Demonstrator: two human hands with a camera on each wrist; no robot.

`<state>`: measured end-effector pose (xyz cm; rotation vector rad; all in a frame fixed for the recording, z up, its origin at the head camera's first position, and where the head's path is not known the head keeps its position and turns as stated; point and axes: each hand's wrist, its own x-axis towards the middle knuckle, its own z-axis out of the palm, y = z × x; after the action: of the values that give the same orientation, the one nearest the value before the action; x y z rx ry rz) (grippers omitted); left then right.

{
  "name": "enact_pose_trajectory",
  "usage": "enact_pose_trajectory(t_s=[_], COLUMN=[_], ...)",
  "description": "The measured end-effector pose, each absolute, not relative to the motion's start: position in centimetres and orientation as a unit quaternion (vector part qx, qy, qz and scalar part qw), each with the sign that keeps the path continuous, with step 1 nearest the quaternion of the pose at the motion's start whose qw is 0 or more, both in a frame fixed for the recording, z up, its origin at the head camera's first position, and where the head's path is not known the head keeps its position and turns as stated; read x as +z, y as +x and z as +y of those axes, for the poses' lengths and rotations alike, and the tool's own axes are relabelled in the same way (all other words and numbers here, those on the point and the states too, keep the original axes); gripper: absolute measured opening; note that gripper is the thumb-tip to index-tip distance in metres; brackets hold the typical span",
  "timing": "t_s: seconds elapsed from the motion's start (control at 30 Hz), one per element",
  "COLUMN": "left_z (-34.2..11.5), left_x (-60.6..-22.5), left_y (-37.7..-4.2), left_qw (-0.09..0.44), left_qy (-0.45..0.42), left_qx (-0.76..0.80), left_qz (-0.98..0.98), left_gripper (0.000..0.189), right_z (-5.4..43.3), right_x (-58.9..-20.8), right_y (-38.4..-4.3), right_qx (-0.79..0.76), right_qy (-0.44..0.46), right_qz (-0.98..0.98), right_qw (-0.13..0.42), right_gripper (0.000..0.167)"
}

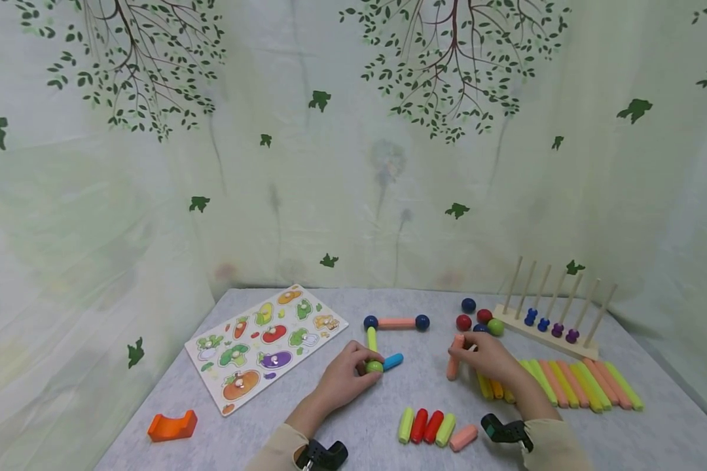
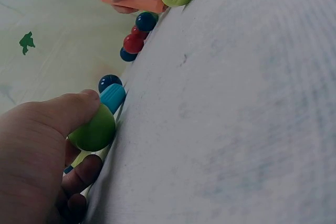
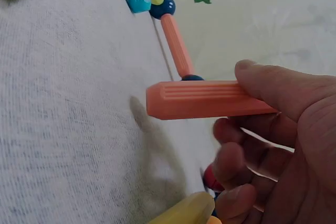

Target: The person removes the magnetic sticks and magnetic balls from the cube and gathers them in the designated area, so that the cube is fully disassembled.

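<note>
My left hand grips a green ball between thumb and fingers, low over the table. From that ball a lime stick runs back to a dark blue ball, and a blue stick points off to the right. A salmon stick links the first dark blue ball to a second dark blue ball. In my right hand another salmon stick is pinched near one end, its other end free and raised above the cloth.
Behind my right hand lie several loose balls and a wooden peg rack with beads. Rows of coloured sticks lie right, with several short sticks in front. A vegetable picture board and an orange curved block are left.
</note>
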<state>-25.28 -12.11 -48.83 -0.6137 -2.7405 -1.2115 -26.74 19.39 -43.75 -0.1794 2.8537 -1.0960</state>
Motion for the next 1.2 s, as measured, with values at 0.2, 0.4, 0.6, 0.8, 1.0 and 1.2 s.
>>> enact_pose_trajectory(t_s=[0.2,0.4,0.6,0.8,1.0,1.2], left_z=[-12.1,-12.1,-12.1,-12.1,-12.1,-12.1], left_x=[-48.8,-48.6,-48.7,-48.8,-48.7,-48.7], left_y=[-25.2,-25.2,-25.2,-25.2,-25.1,-25.1], left_qw=[0.038,0.036,0.038,0.04,0.042,0.046], left_qy=[-0.2,-0.201,-0.2,-0.201,-0.202,-0.204], left_qx=[-0.395,-0.397,-0.397,-0.394,-0.396,-0.393], left_qz=[-0.896,-0.895,-0.895,-0.896,-0.895,-0.895], left_gripper=[0.02,0.021,0.021,0.02,0.02,0.02], right_z=[20.0,20.4,20.6,20.9,21.0,21.0], right_x=[-43.7,-44.1,-44.4,-44.4,-44.4,-44.5], right_y=[-26.6,-26.9,-27.0,-26.9,-27.0,-27.0], right_qx=[-0.364,-0.31,-0.29,-0.262,-0.245,-0.243], right_qy=[-0.05,-0.046,-0.062,-0.078,-0.069,-0.075], right_qz=[0.929,0.949,0.954,0.961,0.966,0.966], right_qw=[0.045,0.045,0.04,0.039,0.053,0.042], right_gripper=[0.036,0.041,0.038,0.025,0.021,0.018])
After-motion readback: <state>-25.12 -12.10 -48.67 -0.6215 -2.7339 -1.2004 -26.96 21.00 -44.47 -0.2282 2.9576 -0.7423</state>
